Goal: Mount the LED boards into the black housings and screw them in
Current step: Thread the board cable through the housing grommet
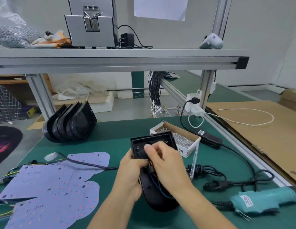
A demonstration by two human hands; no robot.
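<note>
Left hand: the left hand (130,174) grips the black housing (153,164) by its left edge, fingers curled round the rim, steadying it just above the table (110,141).
Right hand: the right hand (163,161) lies over the middle of the housing, fingers bent and pinching at something small near the dark wires (153,179) that run down its inside; what exactly it pinches is too blurred to tell.
Housing axis: its long axis runs from the person outward, rounded end nearest the body, square open end farthest, tilted up toward the camera.
Housing state: no board shows inside it; screw holes in the square end stand bare, so I judge mounting not yet begun.
LED boards: the pale LED boards (49,184) lie flat on the table to the left of both hands, near the left hand and well apart from the right.
Nearer hand: the left, though it is the one holding the housing; the right would have to cross over.
Screwdriver: a teal-wrapped power screwdriver (266,200) lies at the right, near the right forearm.
Screws: a cardboard box of screws (178,139) sits just behind the housing, to the right.
Spare housings: a stack of black housings (69,124) stands at the far left edge of the table.
</note>
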